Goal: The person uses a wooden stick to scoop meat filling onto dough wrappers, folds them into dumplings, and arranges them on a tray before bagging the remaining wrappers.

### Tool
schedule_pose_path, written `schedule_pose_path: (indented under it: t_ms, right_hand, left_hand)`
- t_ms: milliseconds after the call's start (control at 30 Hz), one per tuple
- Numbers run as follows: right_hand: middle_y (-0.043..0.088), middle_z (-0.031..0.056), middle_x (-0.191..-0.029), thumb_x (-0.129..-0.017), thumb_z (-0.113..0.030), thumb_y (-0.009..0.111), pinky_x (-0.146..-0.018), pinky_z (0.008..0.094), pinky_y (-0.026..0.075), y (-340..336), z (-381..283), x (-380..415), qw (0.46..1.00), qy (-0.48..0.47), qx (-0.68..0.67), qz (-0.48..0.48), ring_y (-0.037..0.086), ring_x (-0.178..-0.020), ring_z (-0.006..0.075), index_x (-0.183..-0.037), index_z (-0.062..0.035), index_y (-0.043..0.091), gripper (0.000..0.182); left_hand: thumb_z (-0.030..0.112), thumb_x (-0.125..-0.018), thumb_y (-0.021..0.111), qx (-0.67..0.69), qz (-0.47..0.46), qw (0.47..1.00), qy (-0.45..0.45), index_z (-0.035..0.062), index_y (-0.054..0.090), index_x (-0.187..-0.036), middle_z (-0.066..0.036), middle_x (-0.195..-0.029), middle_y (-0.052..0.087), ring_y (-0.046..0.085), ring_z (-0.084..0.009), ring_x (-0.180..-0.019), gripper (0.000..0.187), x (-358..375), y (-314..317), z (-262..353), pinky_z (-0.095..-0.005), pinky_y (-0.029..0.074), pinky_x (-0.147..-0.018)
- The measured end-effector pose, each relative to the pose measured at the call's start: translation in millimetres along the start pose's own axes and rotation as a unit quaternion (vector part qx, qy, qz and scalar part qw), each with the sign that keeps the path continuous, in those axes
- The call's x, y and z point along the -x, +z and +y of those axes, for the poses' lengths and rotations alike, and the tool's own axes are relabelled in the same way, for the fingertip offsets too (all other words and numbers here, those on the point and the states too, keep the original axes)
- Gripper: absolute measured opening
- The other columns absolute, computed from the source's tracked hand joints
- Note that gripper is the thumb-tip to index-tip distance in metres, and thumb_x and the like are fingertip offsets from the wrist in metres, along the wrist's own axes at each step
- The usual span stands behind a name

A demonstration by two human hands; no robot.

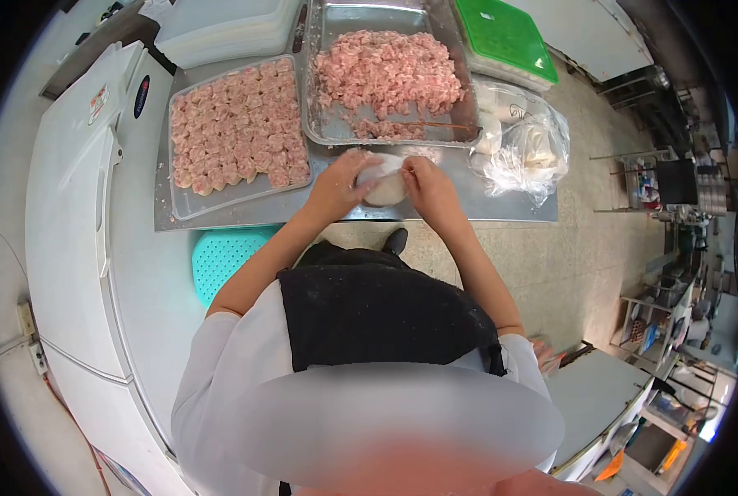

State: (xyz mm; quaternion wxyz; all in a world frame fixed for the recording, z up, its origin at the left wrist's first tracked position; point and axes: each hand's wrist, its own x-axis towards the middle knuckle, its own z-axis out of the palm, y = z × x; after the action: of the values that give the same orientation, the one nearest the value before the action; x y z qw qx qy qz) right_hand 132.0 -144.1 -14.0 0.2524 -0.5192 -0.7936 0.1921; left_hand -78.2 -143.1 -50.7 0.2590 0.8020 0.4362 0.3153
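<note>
A pale round stack of what look like dough wrappers (pixel 385 193) sits near the table's front edge, between my hands. My left hand (pixel 338 187) curls around its left side, fingers and thumb on a thin white sheet at the top. My right hand (pixel 429 190) pinches that sheet's right edge, fingertips pressed together. Just beyond is a metal tray (pixel 474 112) of pink minced meat (pixel 390 70), with a thin brown stick (pixel 435 125) lying in it. To the left, a clear plastic tray (pixel 208 205) bears rows of meat-topped dumplings (pixel 237 124).
On the right lie clear plastic bags (pixel 526 153) with pale wrappers inside. A green-lidded container (pixel 505 37) stands behind them, and stacked clear plastic trays (pixel 220 33) are at the back left. A white fridge (pixel 80 190) borders the left side; a turquoise stool (pixel 228 256) is below the table edge.
</note>
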Motion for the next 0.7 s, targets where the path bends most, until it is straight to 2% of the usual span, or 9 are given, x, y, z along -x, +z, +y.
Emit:
schedule_pose_path:
  t_ms: [67,100,167,267,400,433,533,633,700]
  right_hand:
    - [0.061,0.017,-0.096,-0.089,-0.019,0.06,-0.07,0.0422,0.05,-3.4,-8.6,-2.0,0.999,0.009,-0.048,0.023,0.062,-0.082,0.0362,-0.104,-0.0052,0.055,0.021]
    - [0.061,0.017,-0.097,-0.089,-0.019,0.061,-0.071,0.041,0.049,-4.4,-17.3,-4.1,0.998,-0.029,-0.026,0.041,0.062,-0.083,0.0359,-0.105,-0.0049,0.054,0.023]
    - [0.061,0.0171,-0.098,-0.088,-0.02,0.062,-0.071,0.0398,0.049,1.7,-13.9,-4.5,0.996,-0.066,-0.003,0.061,0.062,-0.084,0.0356,-0.106,-0.0046,0.054,0.025]
    - [0.063,0.0168,-0.093,-0.087,-0.022,0.063,-0.07,0.0387,0.051,18.5,16.1,-5.3,0.999,0.004,-0.04,0.003,0.063,-0.083,0.0355,-0.107,-0.0029,0.054,0.029]
    - [0.064,0.0161,-0.081,-0.092,-0.021,0.059,-0.065,0.0344,0.051,17.2,39.3,7.1,0.976,0.122,-0.177,-0.008,0.064,-0.071,0.0256,-0.1,0.0004,0.055,0.023]
    - [0.064,0.0157,-0.078,-0.093,-0.021,0.058,-0.064,0.0331,0.051,19.0,46.3,10.8,0.96,0.151,-0.238,-0.004,0.064,-0.068,0.0216,-0.097,0.001,0.056,0.023]
    - [0.063,0.0141,-0.076,-0.095,-0.02,0.055,-0.061,0.0318,0.05,18.6,53.5,21.4,0.958,0.165,-0.236,0.006,0.063,-0.066,0.0162,-0.096,0.0011,0.055,0.022]
    - [0.063,0.0159,-0.077,-0.094,-0.02,0.055,-0.063,0.0331,0.049,18.4,50.1,25.8,0.959,0.171,-0.224,0.01,0.064,-0.067,0.0227,-0.096,0.0008,0.055,0.021]
    - [0.061,0.0132,-0.078,-0.094,-0.018,0.056,-0.063,0.0327,0.05,13.6,46.0,25.9,0.973,0.144,-0.178,0.012,0.061,-0.067,0.0193,-0.096,0.0009,0.055,0.019]
  left_hand:
    - [0.015,-0.082,0.065,0.06,0.015,0.997,-0.035,0.0099,0.058,-0.122,-0.016,-0.117,0.059,0.054,-0.0356,-0.111,0.041,-3.3,-1.4,-18.4,-0.041,0.045,-0.093]
    - [0.015,-0.082,0.065,0.063,0.017,0.997,-0.036,0.0099,0.058,-0.122,-0.016,-0.117,0.059,0.054,-0.0356,-0.111,0.041,-3.3,-1.9,-22.2,-0.041,0.045,-0.093]
    - [0.015,-0.087,0.061,0.082,0.002,0.996,0.021,0.0082,0.06,-0.117,-0.015,-0.117,0.059,0.056,-0.0335,-0.107,0.031,-2.8,-3.0,-28.2,-0.041,0.045,-0.092]
    - [0.014,-0.086,0.062,0.08,0.022,0.995,0.061,0.0084,0.06,-0.114,-0.015,-0.114,0.06,0.056,-0.0356,-0.105,0.029,1.4,-3.2,-36.1,-0.0409,0.046,-0.091]
    - [0.018,-0.087,0.062,0.101,0.011,0.994,0.04,0.0084,0.06,-0.116,-0.016,-0.114,0.061,0.056,-0.036,-0.106,0.03,6.1,-15.8,-27.9,-0.0418,0.046,-0.092]
    - [0.022,-0.088,0.061,0.048,-0.002,0.998,0.034,0.0089,0.058,-0.118,-0.016,-0.117,0.06,0.055,-0.0357,-0.11,0.033,9.6,-12.3,-31.7,-0.0424,0.045,-0.094]
    - [0.028,-0.089,0.061,-0.031,-0.04,0.998,0.033,0.0093,0.058,-0.119,-0.016,-0.12,0.059,0.053,-0.0357,-0.114,0.036,17.0,-11.4,-41.0,-0.0432,0.043,-0.096]
    - [0.029,-0.089,0.061,-0.064,-0.062,0.995,0.037,0.0087,0.06,-0.114,-0.016,-0.117,0.061,0.054,-0.0355,-0.113,0.032,20.0,-15.2,-59.2,-0.0433,0.044,-0.095]
    - [0.028,-0.086,0.064,-0.058,-0.047,0.997,0.03,0.0077,0.063,-0.11,-0.016,-0.114,0.062,0.057,-0.0346,-0.108,0.031,14.3,-17.5,-60.3,-0.0418,0.046,-0.092]
